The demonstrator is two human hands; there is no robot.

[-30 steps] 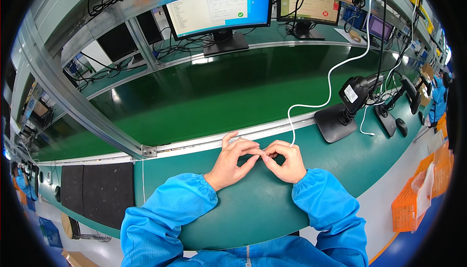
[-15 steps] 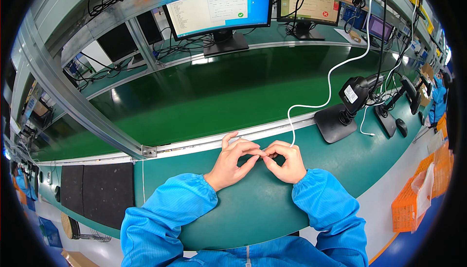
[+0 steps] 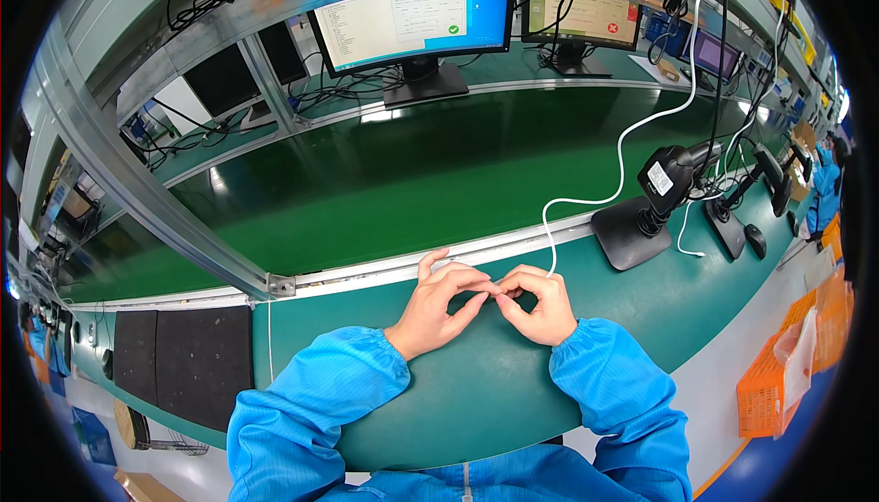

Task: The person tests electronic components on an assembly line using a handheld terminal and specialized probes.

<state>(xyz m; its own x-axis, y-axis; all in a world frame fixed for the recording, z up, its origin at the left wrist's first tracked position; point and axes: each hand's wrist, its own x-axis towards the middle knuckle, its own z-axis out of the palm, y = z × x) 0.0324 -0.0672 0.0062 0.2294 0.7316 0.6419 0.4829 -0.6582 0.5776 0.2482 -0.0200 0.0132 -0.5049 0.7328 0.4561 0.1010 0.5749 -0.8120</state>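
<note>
Fisheye head view down over a green workbench [image 3: 430,410].
The left of two head-worn cameras faces down and forward: blue jacket front [image 3: 417,486] along the lower edge, left hand [image 3: 442,303] and right hand [image 3: 540,305] near, just below the middle, desktop monitor [image 3: 412,26] farther off at the top, straight edges bending toward the dark round rim.

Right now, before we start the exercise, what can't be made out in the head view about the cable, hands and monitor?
- White cable, lower end: head view, hidden by the right hand.
- Cable's upper end: head view, cut off by the top edge.
- Anything pinched where the left hand meets the right: head view, covered by both hands.
- Text on the green-check monitor: head view, too small.
</note>
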